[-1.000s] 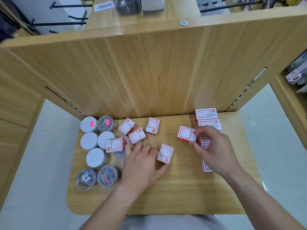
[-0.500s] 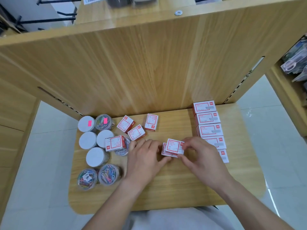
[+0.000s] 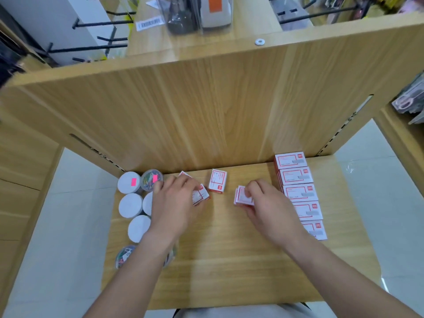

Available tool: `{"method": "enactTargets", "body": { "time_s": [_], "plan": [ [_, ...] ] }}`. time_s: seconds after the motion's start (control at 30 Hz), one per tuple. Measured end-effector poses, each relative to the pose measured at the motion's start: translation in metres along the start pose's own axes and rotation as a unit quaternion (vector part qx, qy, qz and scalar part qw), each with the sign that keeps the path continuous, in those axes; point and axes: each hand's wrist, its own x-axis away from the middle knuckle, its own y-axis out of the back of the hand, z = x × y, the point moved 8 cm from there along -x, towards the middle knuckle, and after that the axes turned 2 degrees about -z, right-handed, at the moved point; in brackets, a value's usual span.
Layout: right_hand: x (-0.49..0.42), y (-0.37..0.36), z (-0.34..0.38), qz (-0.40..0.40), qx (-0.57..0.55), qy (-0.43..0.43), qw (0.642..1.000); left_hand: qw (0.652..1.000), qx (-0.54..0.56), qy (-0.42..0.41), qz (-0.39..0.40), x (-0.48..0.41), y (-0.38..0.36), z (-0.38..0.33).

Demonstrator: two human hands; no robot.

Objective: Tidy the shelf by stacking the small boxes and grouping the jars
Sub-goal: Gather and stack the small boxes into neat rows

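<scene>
My right hand (image 3: 263, 204) holds a small stack of boxes (image 3: 242, 196) near the middle of the shelf (image 3: 229, 260), my fingers curled over its top and my thumb at its near edge; how many boxes are in it I cannot tell. My left hand (image 3: 176, 199) is further left, its fingers bent down around a small box (image 3: 202, 195), which shows at my fingertips, blurred. Between my hands, towards the back, a loose box (image 3: 218, 181) lies flat, and the corner of another box (image 3: 183, 174) shows behind my left fingers. On my right, a row of larger boxes (image 3: 297, 177) runs from the back panel (image 3: 206, 111) towards me, edge to edge. On my left the jars are clustered: white-lidded jars (image 3: 130, 205) and a clear jar (image 3: 150, 180) of coloured clips at the back, with another clip jar (image 3: 124, 255) at the near edge beside my forearm.
</scene>
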Motion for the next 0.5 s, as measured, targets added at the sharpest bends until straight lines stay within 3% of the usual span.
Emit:
{"method": "enactTargets", "body": {
  "time_s": [0.23,0.43,0.5],
  "plan": [
    [-0.045,0.004,-0.006,-0.001,0.085,-0.012,0.996,0.999,0.028,-0.005,0.035,0.007,-0.012,-0.004],
    [-0.059,0.008,-0.010,-0.002,0.089,-0.047,0.995,0.994,0.096,-0.048,0.036,0.023,-0.011,-0.020],
    [-0.049,0.019,-0.006,-0.040,0.075,-0.046,0.995,0.994,0.099,-0.030,0.023,0.013,-0.003,-0.015]
  ]
}}
